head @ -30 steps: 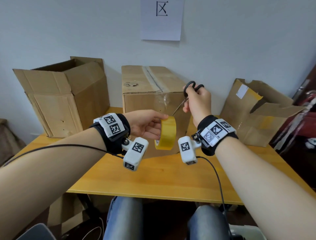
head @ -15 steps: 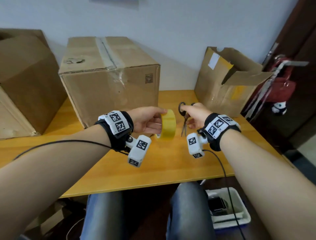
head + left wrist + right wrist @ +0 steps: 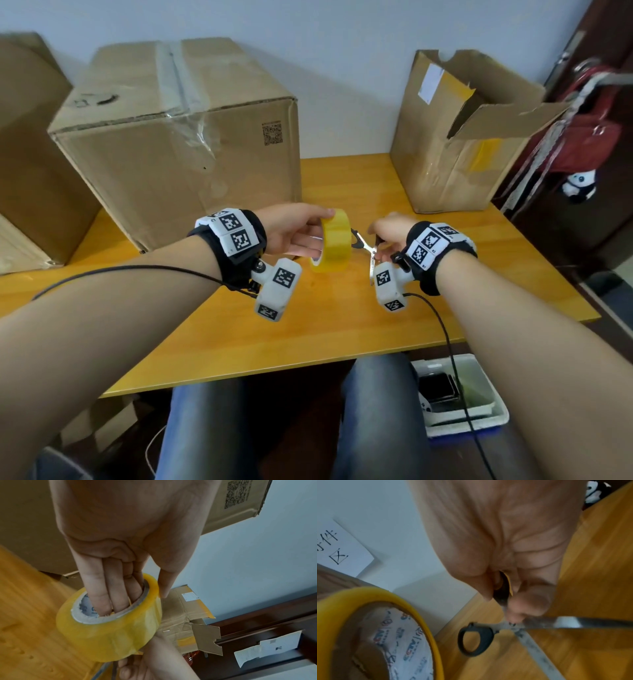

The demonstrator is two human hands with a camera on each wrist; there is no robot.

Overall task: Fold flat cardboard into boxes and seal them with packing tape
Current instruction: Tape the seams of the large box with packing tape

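Both forearms stretched forward over the table, wrists strapped in black bands with white marker blocks. Left hand (image 3: 294, 233) palm turned inward, fingers (image 3: 96, 588) pushed through the core of the tape roll (image 3: 331, 241), thumb laid on its outer rim. Right hand (image 3: 388, 236) knuckles up, fingers curled round one handle of the scissors (image 3: 366, 248), blades spread apart.

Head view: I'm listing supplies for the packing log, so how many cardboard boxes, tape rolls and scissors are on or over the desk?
Brown cardboard boxes: 3 (left edge, taped middle, open right)
Yellow packing tape rolls: 1, held by the left hand
Black-handled metal scissors: 1, held by the right hand
Total: 5
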